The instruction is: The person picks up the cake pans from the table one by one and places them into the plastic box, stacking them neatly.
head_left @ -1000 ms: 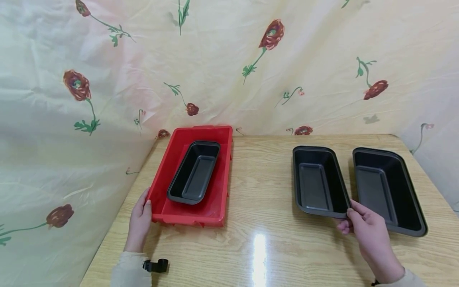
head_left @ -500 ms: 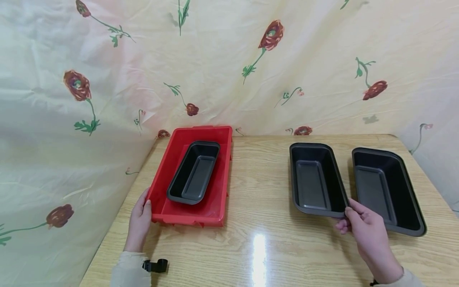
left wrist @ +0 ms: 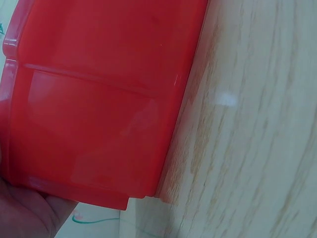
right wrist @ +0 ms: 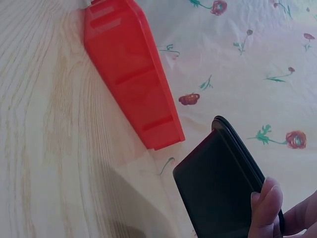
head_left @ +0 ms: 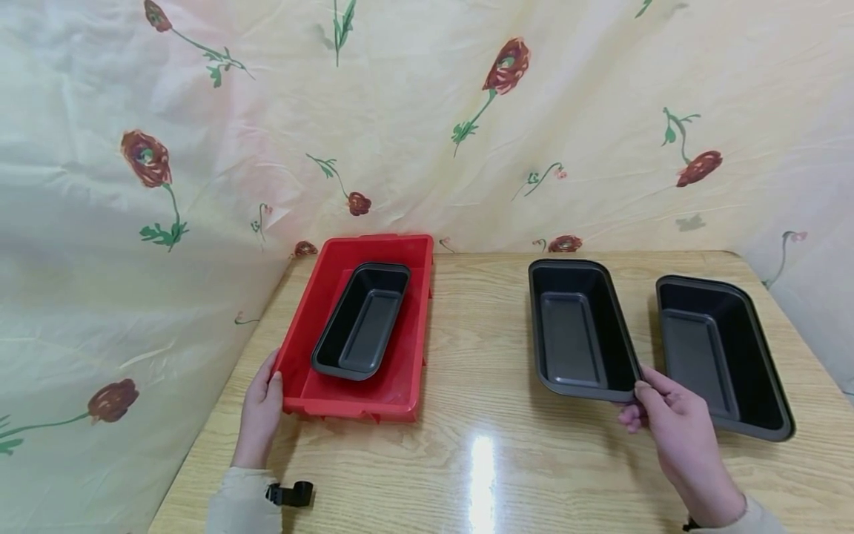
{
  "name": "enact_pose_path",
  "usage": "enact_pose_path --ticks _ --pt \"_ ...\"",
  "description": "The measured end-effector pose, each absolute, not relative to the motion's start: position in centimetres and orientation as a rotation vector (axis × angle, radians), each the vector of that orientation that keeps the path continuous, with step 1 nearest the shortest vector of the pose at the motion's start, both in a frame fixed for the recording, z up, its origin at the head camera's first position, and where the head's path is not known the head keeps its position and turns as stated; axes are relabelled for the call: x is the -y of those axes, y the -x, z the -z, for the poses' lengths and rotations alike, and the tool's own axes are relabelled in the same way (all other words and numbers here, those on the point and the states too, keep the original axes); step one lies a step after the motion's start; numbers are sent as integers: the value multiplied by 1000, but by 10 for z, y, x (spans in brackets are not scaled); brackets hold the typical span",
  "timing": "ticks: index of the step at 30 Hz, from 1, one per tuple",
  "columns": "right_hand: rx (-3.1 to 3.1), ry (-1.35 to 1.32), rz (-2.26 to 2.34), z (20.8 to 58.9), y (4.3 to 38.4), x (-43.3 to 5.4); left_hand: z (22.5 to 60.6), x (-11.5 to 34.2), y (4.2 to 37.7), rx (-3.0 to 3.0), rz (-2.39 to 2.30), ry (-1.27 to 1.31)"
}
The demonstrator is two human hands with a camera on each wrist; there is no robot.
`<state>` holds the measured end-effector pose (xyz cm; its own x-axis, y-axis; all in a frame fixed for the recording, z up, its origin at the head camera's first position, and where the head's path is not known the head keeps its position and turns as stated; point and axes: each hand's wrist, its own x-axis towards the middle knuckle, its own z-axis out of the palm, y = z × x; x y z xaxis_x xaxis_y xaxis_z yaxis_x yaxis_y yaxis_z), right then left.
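My left hand (head_left: 262, 408) grips the near left corner of a red plastic tray (head_left: 353, 409), thumb over the rim; the left wrist view shows the hand at the tray's corner (left wrist: 94, 124). Inside the tray lies a dark loaf pan (head_left: 365, 319), slightly slanted. On the right, my right hand (head_left: 677, 426) pinches the near right corner of a second dark loaf pan (head_left: 577, 330), thumb on top of the rim and fingers underneath. That pan is held tilted over the table, its underside and side (right wrist: 218, 188) showing in the right wrist view.
A third dark loaf pan (head_left: 723, 356) stands at the right of the wooden table (head_left: 487, 334), beside my right hand. A flowered cloth (head_left: 414, 111) hangs behind the table and along its left side. A small black device (head_left: 290, 495) is strapped to my left wrist.
My right hand has moved a little to the left and away from me with the loaf pan, widening the gap to the third pan. My left hand and the tray stay put.
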<state>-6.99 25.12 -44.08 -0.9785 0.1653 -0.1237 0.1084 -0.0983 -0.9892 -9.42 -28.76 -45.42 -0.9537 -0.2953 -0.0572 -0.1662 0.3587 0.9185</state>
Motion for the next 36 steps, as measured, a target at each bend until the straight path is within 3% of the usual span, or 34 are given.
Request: enact_pose_path --ticks 36 --pt "2036 166 -2309 422 73 -228 456 288 95 2483 1662 -435"
